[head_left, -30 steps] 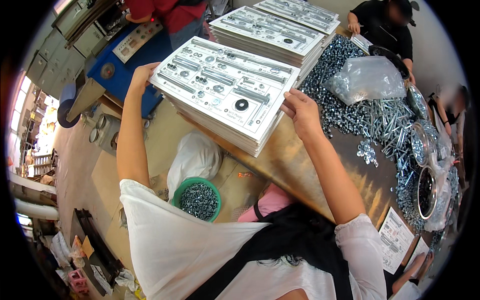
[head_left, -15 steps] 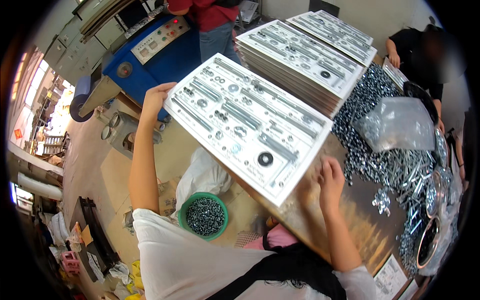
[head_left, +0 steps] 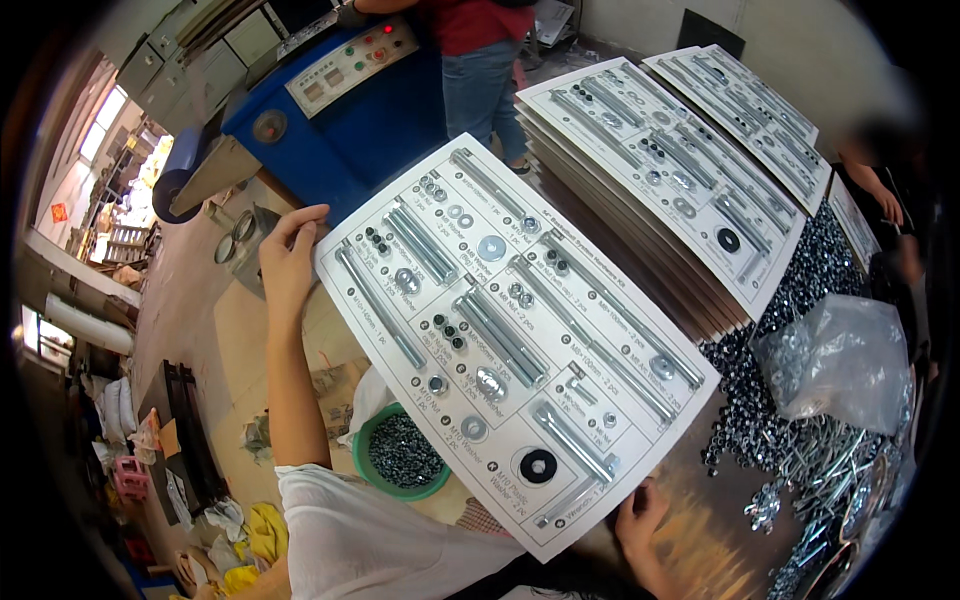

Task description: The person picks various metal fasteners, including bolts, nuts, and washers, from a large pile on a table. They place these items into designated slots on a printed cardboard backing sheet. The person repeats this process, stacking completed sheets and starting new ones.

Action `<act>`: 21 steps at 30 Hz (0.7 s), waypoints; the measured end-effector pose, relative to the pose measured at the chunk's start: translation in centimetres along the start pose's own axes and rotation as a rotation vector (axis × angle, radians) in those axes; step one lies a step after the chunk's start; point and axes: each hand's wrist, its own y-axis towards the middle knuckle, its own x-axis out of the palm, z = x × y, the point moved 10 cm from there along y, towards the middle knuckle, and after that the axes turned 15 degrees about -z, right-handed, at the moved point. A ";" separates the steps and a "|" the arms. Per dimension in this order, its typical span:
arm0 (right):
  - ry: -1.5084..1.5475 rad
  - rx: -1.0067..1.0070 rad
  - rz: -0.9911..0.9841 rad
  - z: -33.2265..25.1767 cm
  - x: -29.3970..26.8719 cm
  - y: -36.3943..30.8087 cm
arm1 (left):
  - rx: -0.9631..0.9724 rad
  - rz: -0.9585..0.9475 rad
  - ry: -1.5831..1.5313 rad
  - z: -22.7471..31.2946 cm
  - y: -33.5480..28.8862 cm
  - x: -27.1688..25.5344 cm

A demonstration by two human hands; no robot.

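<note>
A white hardware card (head_left: 420, 315), printed with outlines and bearing bolts, nuts, washers and a black ring, is raised in front of me at a slant. My left hand (head_left: 292, 262) grips its left corner, with some fingers hidden behind it. At the lower right edge, my right hand (head_left: 640, 515) has its fingers curled against the card, partly covered by it. Beyond it, a tall stack of similar cards (head_left: 650, 150) stands on the worktable, with another pile (head_left: 740, 105) behind.
Loose nuts (head_left: 800, 290), long bolts (head_left: 815, 450) and a clear plastic bag (head_left: 835, 355) cover the table's right side. A green basin (head_left: 440, 485) of dark small parts sits below. A blue machine (head_left: 330, 140) and a person in red (head_left: 480, 70) are ahead; another person's hand (head_left: 885, 200) is at right.
The held card has come nearer and lower, turning more toward me. My right hand, apart from the card before, now meets its lower right edge. The view has shifted left.
</note>
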 end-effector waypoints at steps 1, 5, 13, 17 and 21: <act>-0.007 0.024 0.002 0.4 -0.1 -0.1 | 0.001 0.043 0.002 0.2 -0.5 -0.3; -0.032 0.010 0.003 0.2 0.1 0.1 | 0.055 0.100 0.022 1.2 -1.7 -0.6; -0.103 -0.016 -0.012 -2.9 -0.1 0.8 | 0.352 -0.091 0.490 14.0 -1.9 5.5; 0.082 0.062 -0.021 0.0 0.3 0.3 | 0.428 -0.504 0.656 15.4 1.7 13.1; 0.192 0.087 0.004 1.6 0.7 -0.1 | 0.501 -0.623 0.822 14.2 2.5 16.9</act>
